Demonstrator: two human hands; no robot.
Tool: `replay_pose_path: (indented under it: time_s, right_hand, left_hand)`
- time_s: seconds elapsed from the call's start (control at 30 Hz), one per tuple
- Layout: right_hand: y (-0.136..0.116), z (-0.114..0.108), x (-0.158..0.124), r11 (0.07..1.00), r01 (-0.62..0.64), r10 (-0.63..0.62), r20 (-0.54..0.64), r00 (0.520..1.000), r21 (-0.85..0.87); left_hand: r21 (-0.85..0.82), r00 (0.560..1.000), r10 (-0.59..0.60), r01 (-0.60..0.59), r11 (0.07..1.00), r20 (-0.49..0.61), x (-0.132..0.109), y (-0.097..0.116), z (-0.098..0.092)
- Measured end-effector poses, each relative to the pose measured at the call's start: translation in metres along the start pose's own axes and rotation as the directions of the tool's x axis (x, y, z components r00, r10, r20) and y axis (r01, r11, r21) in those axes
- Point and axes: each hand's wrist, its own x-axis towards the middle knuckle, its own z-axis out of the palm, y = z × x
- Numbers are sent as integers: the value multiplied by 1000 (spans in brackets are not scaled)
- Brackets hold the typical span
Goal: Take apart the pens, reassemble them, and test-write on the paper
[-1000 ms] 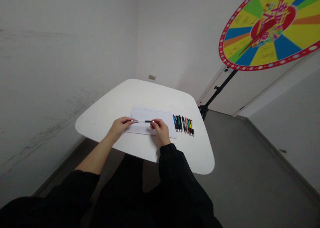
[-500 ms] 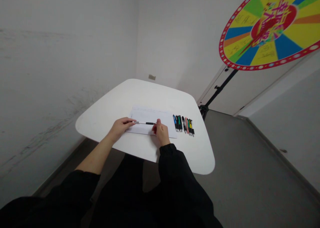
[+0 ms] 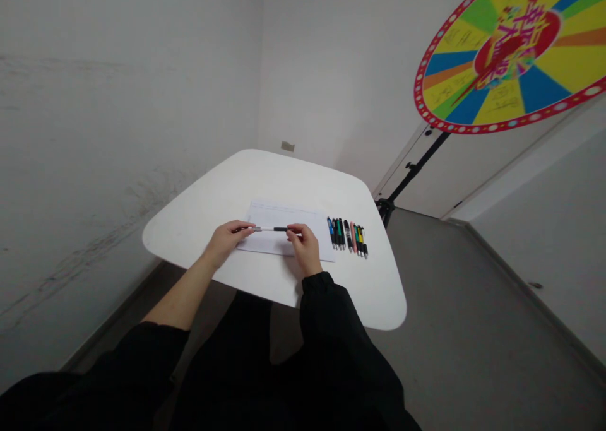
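A white pen with a dark grip (image 3: 267, 229) is held level between my two hands, over a white sheet of paper (image 3: 284, 215). My left hand (image 3: 226, 242) is closed on the pen's left end, which has a grey clip part. At the other end, the fingers of my right hand (image 3: 305, 249) pinch the pen by its dark grip; the tip is hidden by them. Faint lines of writing run along the top of the paper. To the right of the paper lies a row of several pens (image 3: 348, 236) in blue, green, black, pink and yellow.
The white table (image 3: 279, 172) has rounded corners and stands close to the walls. Beyond its right side, a black stand (image 3: 411, 177) carries a colourful prize wheel (image 3: 511, 59). Grey floor (image 3: 473, 317) lies to the right.
My right hand's fingers have shifted slightly left and now pinch the pen's dark grip with the thumb lowered. The left hand has hardly moved.
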Motion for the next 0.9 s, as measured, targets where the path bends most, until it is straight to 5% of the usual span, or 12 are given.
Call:
replay_pose_path:
  time_s: [0.17, 0.5, 0.73, 0.9]
  right_hand:
    - [-1, 0, 1, 996, -92, 92, 0, 996, -8]
    - [4, -1, -3, 970, -25, 35, 36, 999, -244]
    - [7, 0, -3, 996, -87, 87, -82, 993, 3]
    - [2, 2, -1, 999, -21, 22, -33, 999, 47]
  left_hand:
    - [-16, 1000, 18, -18, 1000, 7, 2, -6, -1]
    - [20, 998, 42, -43, 999, 39, 1, -4, -1]
    - [19, 999, 32, -32, 999, 25, 2, -4, 0]
    - [8, 999, 33, -33, 999, 8, 3, -5, -1]
